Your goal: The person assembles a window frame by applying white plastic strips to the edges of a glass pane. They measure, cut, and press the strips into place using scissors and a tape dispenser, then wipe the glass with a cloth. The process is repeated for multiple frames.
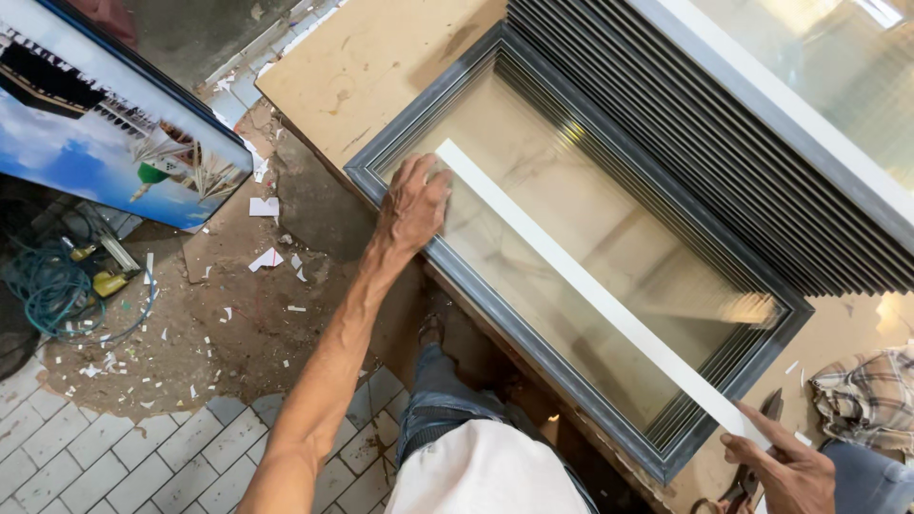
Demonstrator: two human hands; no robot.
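A grey picture frame (457, 276) with a glass pane (609, 219) lies flat on a tan workbench (371, 67). A long white strip (581, 281) runs diagonally across the glass. My left hand (411, 205) presses down at the frame's left corner, touching the strip's upper end. My right hand (776, 466) grips the strip's lower end at the frame's bottom right corner. A dark tool (752, 476), perhaps scissors or pliers, lies beside that hand.
A stack of dark frames (705, 143) leans behind the grey one. A white-framed glass panel (809, 86) stands at top right. A colourful print (105, 124) leans at left. A blue hose coil (52, 290) and paper scraps lie on the floor. A checked cloth (862, 395) is at right.
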